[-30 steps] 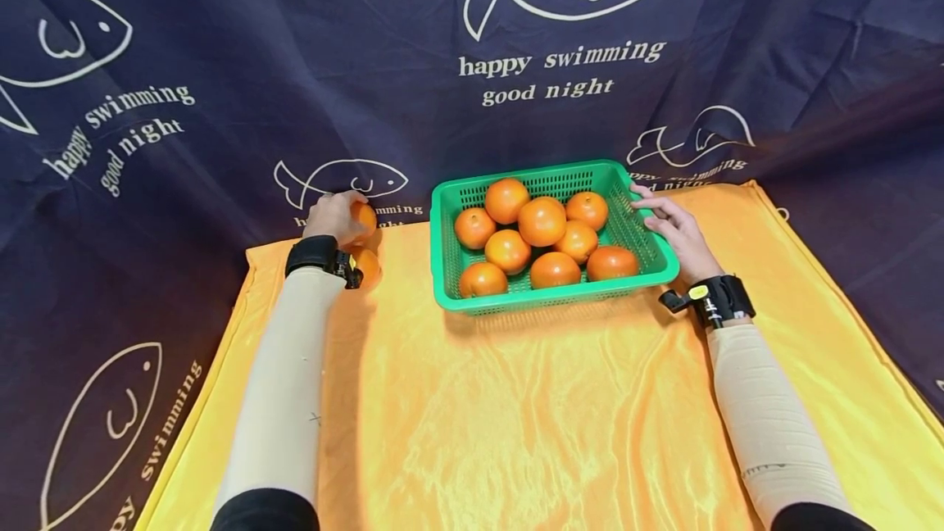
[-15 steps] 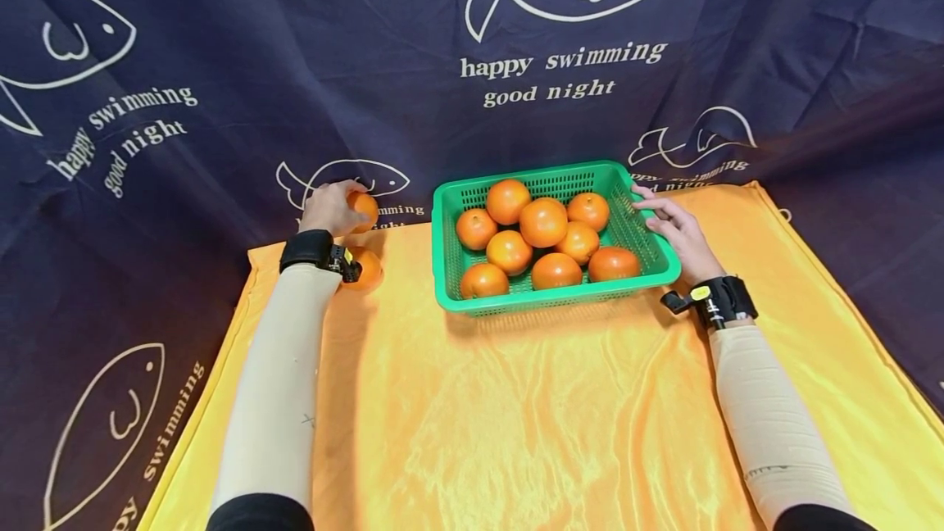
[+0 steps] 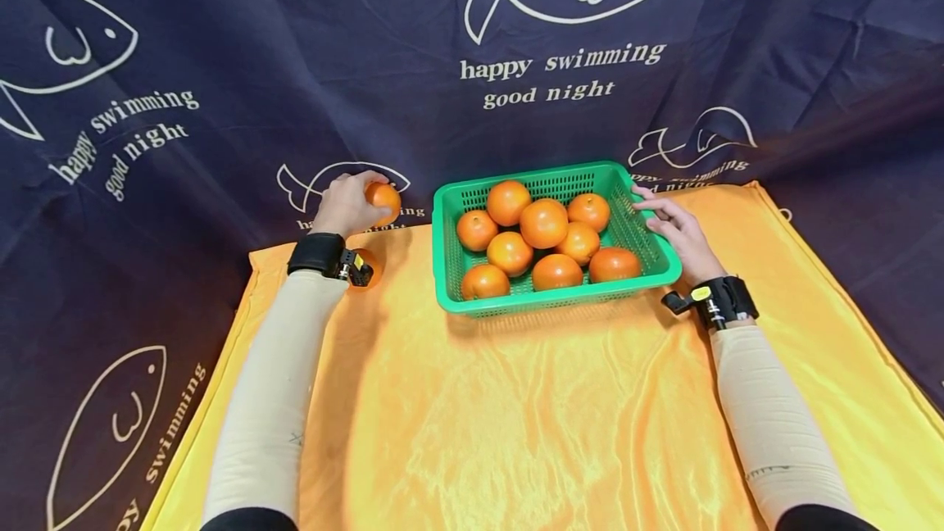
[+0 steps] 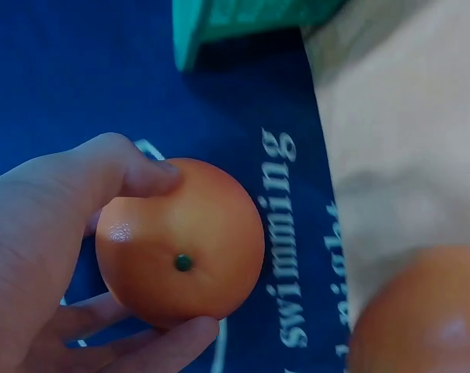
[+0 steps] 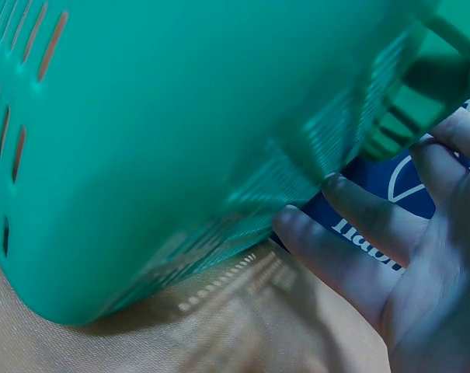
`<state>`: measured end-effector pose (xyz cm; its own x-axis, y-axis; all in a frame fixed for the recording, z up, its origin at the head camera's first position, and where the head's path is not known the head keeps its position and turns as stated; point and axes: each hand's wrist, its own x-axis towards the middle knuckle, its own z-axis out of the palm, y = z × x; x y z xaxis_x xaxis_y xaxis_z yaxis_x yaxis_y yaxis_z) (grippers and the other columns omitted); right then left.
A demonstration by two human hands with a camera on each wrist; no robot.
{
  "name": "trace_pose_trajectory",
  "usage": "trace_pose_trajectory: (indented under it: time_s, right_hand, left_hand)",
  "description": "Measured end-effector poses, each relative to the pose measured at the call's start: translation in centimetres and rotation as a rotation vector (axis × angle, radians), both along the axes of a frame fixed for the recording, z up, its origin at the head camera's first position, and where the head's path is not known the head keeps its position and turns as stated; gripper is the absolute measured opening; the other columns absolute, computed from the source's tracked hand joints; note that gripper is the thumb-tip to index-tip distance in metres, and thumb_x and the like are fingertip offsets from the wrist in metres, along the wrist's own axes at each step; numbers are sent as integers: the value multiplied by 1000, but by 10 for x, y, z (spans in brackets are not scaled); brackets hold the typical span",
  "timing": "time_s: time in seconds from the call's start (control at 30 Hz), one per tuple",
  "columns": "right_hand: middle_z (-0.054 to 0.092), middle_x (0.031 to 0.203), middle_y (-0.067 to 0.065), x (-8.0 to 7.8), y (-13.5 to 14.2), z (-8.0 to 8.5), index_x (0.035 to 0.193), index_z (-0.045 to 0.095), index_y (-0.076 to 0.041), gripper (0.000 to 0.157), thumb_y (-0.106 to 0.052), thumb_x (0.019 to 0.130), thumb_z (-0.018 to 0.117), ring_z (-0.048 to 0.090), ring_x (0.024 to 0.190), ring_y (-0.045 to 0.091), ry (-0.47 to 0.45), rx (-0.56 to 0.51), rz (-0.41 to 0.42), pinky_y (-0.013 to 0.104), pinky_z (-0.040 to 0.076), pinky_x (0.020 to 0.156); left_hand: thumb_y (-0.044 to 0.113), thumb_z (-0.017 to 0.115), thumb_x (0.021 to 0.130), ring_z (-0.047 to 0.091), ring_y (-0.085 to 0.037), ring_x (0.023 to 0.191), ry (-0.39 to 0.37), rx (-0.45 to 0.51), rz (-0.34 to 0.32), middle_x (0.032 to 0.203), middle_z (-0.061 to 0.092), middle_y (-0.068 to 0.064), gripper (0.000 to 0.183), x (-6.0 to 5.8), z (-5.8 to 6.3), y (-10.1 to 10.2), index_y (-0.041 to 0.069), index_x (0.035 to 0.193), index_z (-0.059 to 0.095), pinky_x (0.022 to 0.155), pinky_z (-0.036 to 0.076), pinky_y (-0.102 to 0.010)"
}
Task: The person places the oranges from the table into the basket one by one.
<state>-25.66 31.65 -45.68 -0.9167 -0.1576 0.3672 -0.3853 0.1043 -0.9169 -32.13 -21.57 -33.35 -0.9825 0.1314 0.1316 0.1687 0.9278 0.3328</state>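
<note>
My left hand (image 3: 347, 203) holds an orange (image 3: 385, 201) in front of the dark cloth at the table's back left. The left wrist view shows the thumb on one side of this orange (image 4: 196, 241) and fingers on the other, with its small green stem spot facing the camera. Beneath the left wrist a second orange (image 3: 374, 269) sits on the table, partly hidden by the wrist camera. A green plastic basket (image 3: 472, 307) holds several oranges (image 3: 543, 223). My right hand (image 3: 682, 238) touches the basket's right side, its fingers extended against the outer wall (image 5: 219, 155).
Yellow satin cloth (image 3: 531, 416) covers the table. Dark blue cloth (image 3: 332, 64) printed with white fish and lettering hangs behind and at both sides. The basket stands close to the back cloth, right of the left hand.
The left hand has lifted the orange slightly and moved right with it, toward the basket. The right hand and the basket have stayed in place.
</note>
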Motion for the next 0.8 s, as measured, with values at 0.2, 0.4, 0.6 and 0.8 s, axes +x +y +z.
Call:
trace_pose_trajectory:
  time_s: [0.2, 0.4, 0.6, 0.8]
  right_hand:
    - [38, 162, 6, 1, 1, -1, 135, 53, 10, 36, -7, 104, 45, 26, 152, 14, -3, 25, -8, 15, 42, 92]
    - [39, 162, 8, 1, 1, 0, 135, 53, 9, 36, -9, 104, 46, 28, 151, 15, -4, 28, -15, 15, 43, 92]
    - [39, 162, 7, 0, 1, -1, 135, 53, 9, 36, -9, 104, 46, 27, 151, 14, -5, 26, -14, 16, 42, 92]
    - [40, 161, 6, 0, 1, -1, 135, 54, 8, 36, -9, 104, 46, 27, 151, 14, -6, 30, -19, 17, 41, 93]
  left_hand:
    - [31, 74, 77, 54, -40, 104, 55, -21, -68, 123, 62, -20, 55, 7, 11, 26, 20, 131, 64, 85, 51, -56]
    - [31, 74, 77, 55, -37, 102, 104, -16, -144, 118, 63, -19, 54, 17, 20, 52, 21, 130, 64, 84, 51, -55]
    - [30, 74, 77, 58, -36, 99, 148, -24, -218, 117, 60, -18, 53, 28, 26, 74, 22, 128, 64, 85, 51, -55]
    - [32, 73, 76, 61, -38, 100, 178, -42, -288, 121, 58, -19, 53, 38, 28, 93, 24, 128, 64, 84, 53, -54]
